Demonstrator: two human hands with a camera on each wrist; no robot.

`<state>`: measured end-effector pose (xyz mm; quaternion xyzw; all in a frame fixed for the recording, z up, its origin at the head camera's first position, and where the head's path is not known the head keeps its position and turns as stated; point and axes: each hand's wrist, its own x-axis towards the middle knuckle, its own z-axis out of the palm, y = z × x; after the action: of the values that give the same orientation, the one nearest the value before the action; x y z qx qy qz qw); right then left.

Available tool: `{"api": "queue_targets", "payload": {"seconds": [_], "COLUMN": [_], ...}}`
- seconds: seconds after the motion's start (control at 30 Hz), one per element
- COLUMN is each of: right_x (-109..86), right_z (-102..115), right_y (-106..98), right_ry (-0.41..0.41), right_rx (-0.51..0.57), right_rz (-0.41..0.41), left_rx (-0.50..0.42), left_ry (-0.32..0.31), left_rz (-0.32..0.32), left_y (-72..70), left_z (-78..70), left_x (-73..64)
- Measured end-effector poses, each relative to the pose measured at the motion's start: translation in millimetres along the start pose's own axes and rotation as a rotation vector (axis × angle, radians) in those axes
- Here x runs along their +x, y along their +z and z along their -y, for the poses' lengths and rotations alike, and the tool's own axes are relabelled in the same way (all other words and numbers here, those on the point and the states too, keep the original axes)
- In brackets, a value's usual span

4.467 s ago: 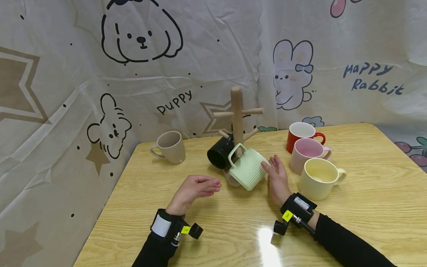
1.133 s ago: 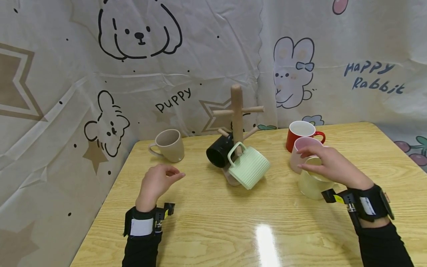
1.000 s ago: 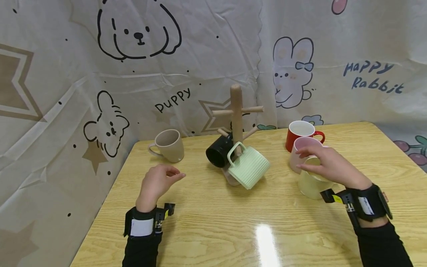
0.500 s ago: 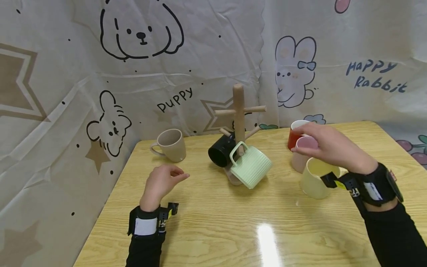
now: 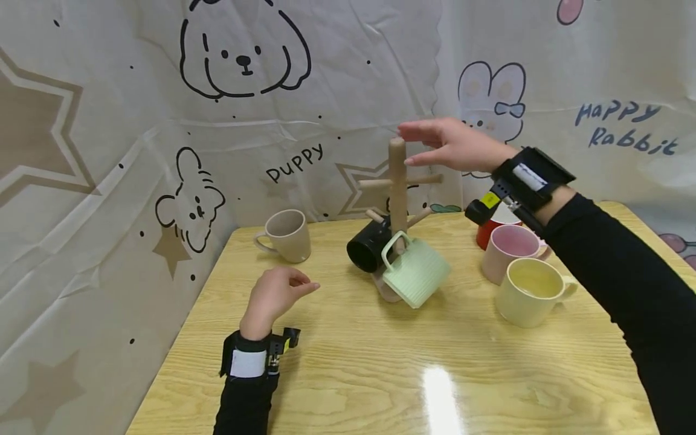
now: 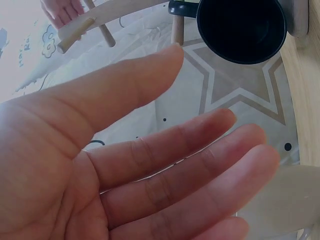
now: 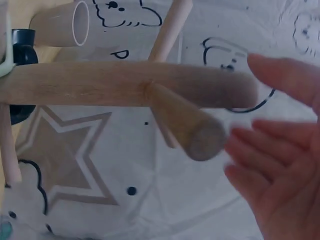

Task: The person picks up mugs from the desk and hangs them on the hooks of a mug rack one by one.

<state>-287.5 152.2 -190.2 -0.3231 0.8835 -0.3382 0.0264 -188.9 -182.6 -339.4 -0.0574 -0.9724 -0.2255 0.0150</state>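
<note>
A wooden mug tree (image 5: pixel 399 193) stands near the back of the table. My right hand (image 5: pixel 457 145) is at the top of its post, thumb and fingers spread on either side of the tip. In the right wrist view the post end (image 7: pixel 235 90) points between the thumb and loose fingers of that hand (image 7: pixel 287 170). A black mug (image 5: pixel 367 249) and a ribbed light green mug (image 5: pixel 418 272) hang tilted from the lower pegs, the green one by its handle. My left hand (image 5: pixel 272 296) hovers at the left, relaxed and holding nothing; its palm (image 6: pixel 45 185) shows in the left wrist view.
A beige mug (image 5: pixel 296 238) stands upright at the back left. On the right are a pink mug (image 5: pixel 495 263), a yellow mug (image 5: pixel 519 302) and a red mug (image 5: pixel 485 234) partly hidden by the right wrist camera. A printed cloth (image 5: pixel 348 90) hangs behind the table (image 5: pixel 353 368).
My right hand left the green mug, passed over the mugs at the right, then rose leftward to the post's top. My left hand drew back left and has since stayed nearly still.
</note>
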Motion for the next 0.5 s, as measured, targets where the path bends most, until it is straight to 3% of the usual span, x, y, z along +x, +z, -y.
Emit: {"api": "queue_targets", "payload": {"seconds": [0.13, 0.3, 0.5], "right_x": [16.7, 30.1, 35.3], "right_z": [-11, -22, -32], "right_y": [4, 9, 14], "right_ry": [0.036, -0.004, -0.098], "right_rx": [0.125, 0.316, 0.416], "right_rz": [0.073, 0.107, 0.057], "left_rx": [0.0, 0.002, 0.003], "left_ry": [0.006, 0.009, 0.0], "left_rz": [0.001, 0.006, 0.016], "left_y": [1.7, 2.3, 2.8], "left_z": [-0.6, -1.9, -3.0], "left_x": [0.4, 1.5, 1.3]}}
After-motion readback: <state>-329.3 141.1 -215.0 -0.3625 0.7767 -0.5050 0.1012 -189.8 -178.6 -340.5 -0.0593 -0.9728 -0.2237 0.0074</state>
